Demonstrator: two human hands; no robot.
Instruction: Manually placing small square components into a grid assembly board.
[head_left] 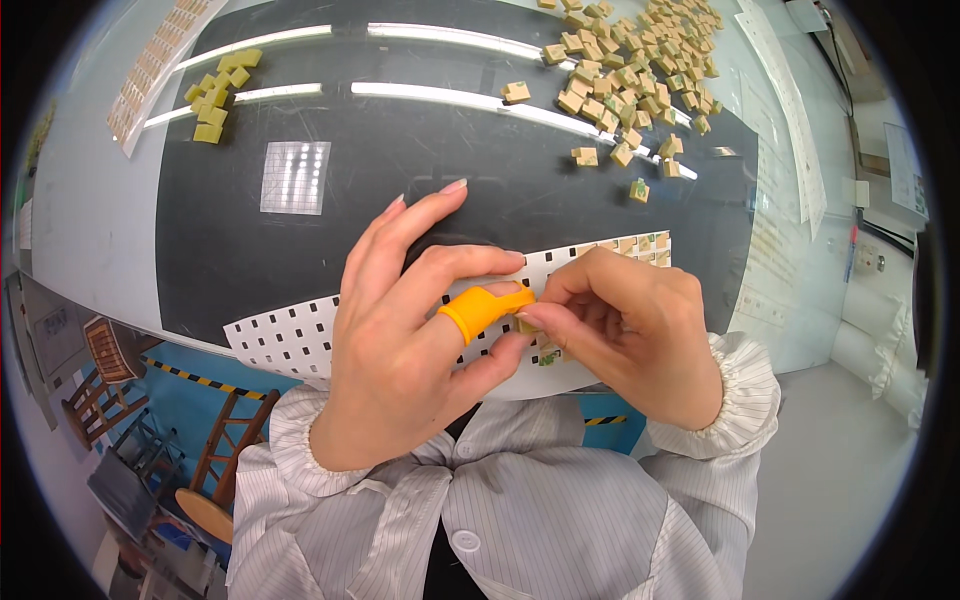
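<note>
My left hand (390,340) has an open-ended orange finger sleeve (478,308) on its index finger. That finger and the thumb close around a small tan block (524,326), mostly hidden by the fingertips. The other left fingers stretch out over the dark mat. My right hand (640,325) pinches thumb and index finger together at the tip of the orange sleeve, beside the block; what lies between them is hidden. Under both hands is a white sheet with rows of black square openings (285,335). Tan pieces (628,246) fill openings at its right end.
A large heap of tan blocks (625,80) spreads over the far right of the dark mat (420,140). Yellow-green blocks (215,95) sit at the far left, near a clear gridded square (295,178). Filled strips (160,70) lie beyond them. Wooden stools (215,450) stand below the table edge.
</note>
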